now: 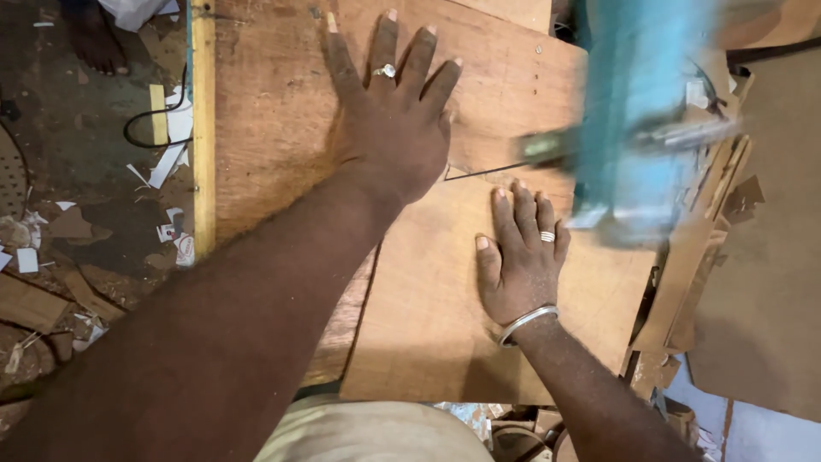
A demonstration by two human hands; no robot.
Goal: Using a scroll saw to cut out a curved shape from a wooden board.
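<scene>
Left hand [389, 128]: flat, palm down, fingers spread on a wide plywood board [274, 111]; grasps nothing. 1 ring with a pale stone on a middle finger.

Right hand [523, 257]: flat, palm down, fingers together on a lighter plywood sheet [428, 316]; grasps nothing. 1 banded ring on a finger, 1 metal bangle [528, 322] at the wrist.

Plywood sheet: lies on the wide board, near the person's body, its far edge just under the left palm. A thin cut line with a small notch runs along that edge, between the 2 hands.

Blue machine [637, 111]: blurred, stands just beyond the right fingertips, a metal part reaching toward the cut line.

Yellow strip [203, 128]: runs along the board's left edge.

Offcuts [684, 282]: cardboard-coloured pieces stacked at the right.

Floor [85, 171]: scraps, paper bits, 1 black cable.
</scene>
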